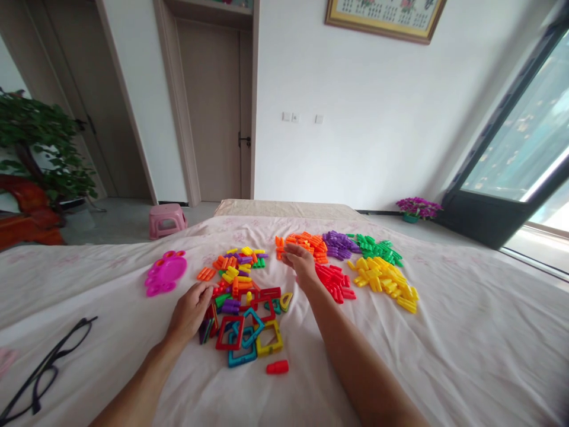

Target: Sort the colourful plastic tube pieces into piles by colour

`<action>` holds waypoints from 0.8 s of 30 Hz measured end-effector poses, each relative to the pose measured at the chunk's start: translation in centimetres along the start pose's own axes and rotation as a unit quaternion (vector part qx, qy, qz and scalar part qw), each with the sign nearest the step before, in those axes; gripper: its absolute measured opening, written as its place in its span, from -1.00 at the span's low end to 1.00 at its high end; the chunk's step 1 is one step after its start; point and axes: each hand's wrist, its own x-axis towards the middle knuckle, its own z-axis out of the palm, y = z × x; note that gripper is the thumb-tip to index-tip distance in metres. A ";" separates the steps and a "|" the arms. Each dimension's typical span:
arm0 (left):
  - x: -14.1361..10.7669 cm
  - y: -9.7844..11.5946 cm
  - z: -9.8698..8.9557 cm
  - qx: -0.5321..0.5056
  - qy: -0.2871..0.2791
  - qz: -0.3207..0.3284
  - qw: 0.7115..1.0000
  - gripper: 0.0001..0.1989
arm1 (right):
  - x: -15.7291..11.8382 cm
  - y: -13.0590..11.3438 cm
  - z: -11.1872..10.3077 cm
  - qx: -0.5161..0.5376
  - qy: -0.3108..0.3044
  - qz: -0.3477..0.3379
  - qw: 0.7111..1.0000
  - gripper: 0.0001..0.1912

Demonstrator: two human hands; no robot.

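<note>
My left hand (190,312) is at the left side of a mixed pile, its fingers curled together by some red pieces; whatever they hold is hidden. That pile has orange plastic building pieces (207,274), yellow pieces (231,274), purple pieces (230,306) and magnetic tile frames (242,354) in red, blue and yellow. My right hand (301,264) hovers by the orange pile (313,244), fingers stretched and apart, with nothing visible in them. Below its wrist lies a red pile (332,281). Farther right are a purple pile (340,245), a green pile (377,249) and a yellow pile (384,277).
A single red piece (278,367) lies near me on the pale bedsheet (311,391). A magenta paw-shaped tray (168,273) rests at the left, with black-framed glasses (56,362) nearer. Beyond the sheet are a pink stool (168,221) and a potted purple-flowered plant (418,209).
</note>
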 end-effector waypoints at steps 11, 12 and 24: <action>-0.2 0.3 -0.1 -0.004 0.000 0.006 1.000 -0.63 | -3.0 2.6 2.9 -0.341 -0.232 -0.081 0.907 -0.78; -0.2 0.3 -0.1 -0.005 -0.003 0.009 1.000 -0.62 | -3.4 2.5 3.3 -0.371 -0.242 -0.099 0.891 -0.79; 0.0 -0.8 0.7 0.013 -0.009 0.052 0.999 -0.66 | -5.2 1.7 5.1 -0.571 -0.270 -0.190 0.752 -0.74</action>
